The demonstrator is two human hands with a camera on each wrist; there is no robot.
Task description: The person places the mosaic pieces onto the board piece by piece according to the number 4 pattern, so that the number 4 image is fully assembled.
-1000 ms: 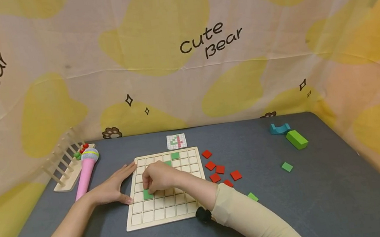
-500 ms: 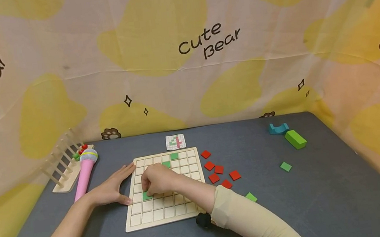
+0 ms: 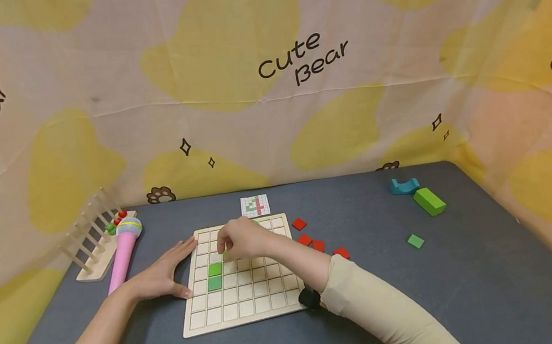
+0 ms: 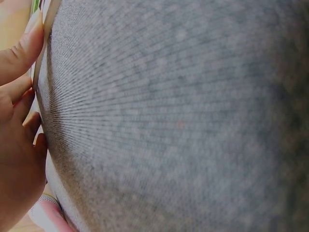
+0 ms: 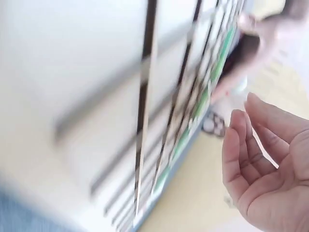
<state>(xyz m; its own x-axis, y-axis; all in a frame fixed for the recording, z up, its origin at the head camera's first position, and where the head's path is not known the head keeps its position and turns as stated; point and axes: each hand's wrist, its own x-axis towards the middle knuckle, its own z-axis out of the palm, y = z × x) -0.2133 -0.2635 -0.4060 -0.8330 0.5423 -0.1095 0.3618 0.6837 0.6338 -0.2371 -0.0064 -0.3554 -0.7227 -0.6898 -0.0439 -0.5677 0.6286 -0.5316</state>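
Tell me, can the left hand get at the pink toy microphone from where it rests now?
Probably yes. The left hand lies flat against the grid board's left edge, and the pink toy microphone lies just to its left on the table, with only bare surface between them.

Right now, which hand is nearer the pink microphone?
Left. The left hand rests at the board's left edge, beside the microphone; the right hand hovers over the board.
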